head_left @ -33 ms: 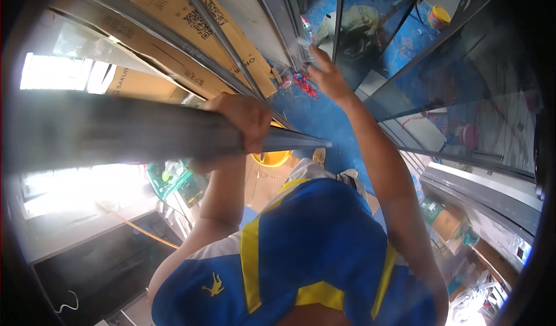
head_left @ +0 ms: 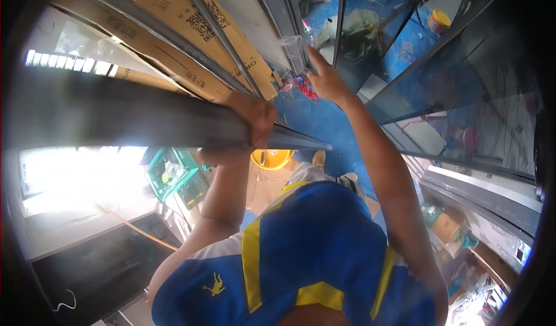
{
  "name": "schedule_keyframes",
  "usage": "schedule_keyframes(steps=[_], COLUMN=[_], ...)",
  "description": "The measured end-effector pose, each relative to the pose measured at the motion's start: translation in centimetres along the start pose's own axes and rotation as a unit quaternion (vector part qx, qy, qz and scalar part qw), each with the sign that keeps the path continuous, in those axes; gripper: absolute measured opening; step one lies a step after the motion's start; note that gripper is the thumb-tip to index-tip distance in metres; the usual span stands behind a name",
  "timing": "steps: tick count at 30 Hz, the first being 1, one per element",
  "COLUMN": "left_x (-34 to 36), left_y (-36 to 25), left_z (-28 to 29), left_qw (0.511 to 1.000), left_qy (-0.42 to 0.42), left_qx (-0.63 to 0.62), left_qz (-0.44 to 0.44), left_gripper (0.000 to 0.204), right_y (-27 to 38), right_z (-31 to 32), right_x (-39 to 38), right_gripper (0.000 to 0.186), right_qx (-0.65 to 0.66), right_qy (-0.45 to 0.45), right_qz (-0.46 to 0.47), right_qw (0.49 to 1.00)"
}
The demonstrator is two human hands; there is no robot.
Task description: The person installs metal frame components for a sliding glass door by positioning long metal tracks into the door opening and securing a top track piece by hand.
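My left hand [head_left: 252, 117] is wrapped round a long dark grey metal profile [head_left: 145, 114], which slants from the left edge of the view down to the blue floor near my feet. The profile's near end is blurred. My right hand [head_left: 329, 84] reaches forward with its index finger stretched out and its thumb apart. Beside those fingertips, against a grey upright frame [head_left: 275, 22], is a piece of clear plastic [head_left: 292, 48]; whether the fingers touch it I cannot tell.
Brown cardboard sheets [head_left: 168, 30] lean behind metal bars at the upper left. Glass panels [head_left: 452, 88] in dark frames stand to the right. A yellow bucket [head_left: 272, 158] and a green crate [head_left: 172, 172] are below the profile. Red strips [head_left: 305, 87] lie on the blue floor.
The profile has tilted slightly upward in my left hand, uncovering more of the yellow bucket and green crate. My right hand has shifted slightly, and the clear plastic shows farther left.
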State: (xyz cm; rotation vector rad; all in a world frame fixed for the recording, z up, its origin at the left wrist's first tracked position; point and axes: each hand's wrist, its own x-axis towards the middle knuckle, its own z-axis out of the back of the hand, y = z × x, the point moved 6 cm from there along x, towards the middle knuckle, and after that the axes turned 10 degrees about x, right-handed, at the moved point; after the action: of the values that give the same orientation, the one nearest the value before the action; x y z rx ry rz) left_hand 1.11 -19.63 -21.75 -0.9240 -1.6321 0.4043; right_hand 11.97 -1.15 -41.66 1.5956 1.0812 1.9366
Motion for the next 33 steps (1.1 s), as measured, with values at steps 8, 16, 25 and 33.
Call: schedule_keyframes(steps=[8,16,25,33], left_x=[-0.4,-1.9,1.1,4.5], left_y=[6.0,12.6,9.3,6.5], left_z=[3.0,3.7,1.2,-2.1], left_qw=[0.963,0.956,0.841,0.812], left_qy=[-0.195,-0.194,-0.159,-0.136], left_qx=[0.186,0.208,0.498,0.566], left_qz=[0.013,0.073,0.140,0.032], left_gripper=[0.075,0.067,0.042,0.034], right_y=[24.2,26.6,25.7,24.5], right_z=[-1.8,-0.9,3.6,5.7], right_x=[13.7,13.5,15.0,15.3], right_gripper=[0.047,0.036,0.025,0.023], right_qx=[0.259,0.179,0.145,0.171], right_qy=[0.185,0.209,0.211,0.117], right_qz=[-0.064,-0.047,-0.076,-0.077], right_qw=[0.946,0.960,0.964,0.975])
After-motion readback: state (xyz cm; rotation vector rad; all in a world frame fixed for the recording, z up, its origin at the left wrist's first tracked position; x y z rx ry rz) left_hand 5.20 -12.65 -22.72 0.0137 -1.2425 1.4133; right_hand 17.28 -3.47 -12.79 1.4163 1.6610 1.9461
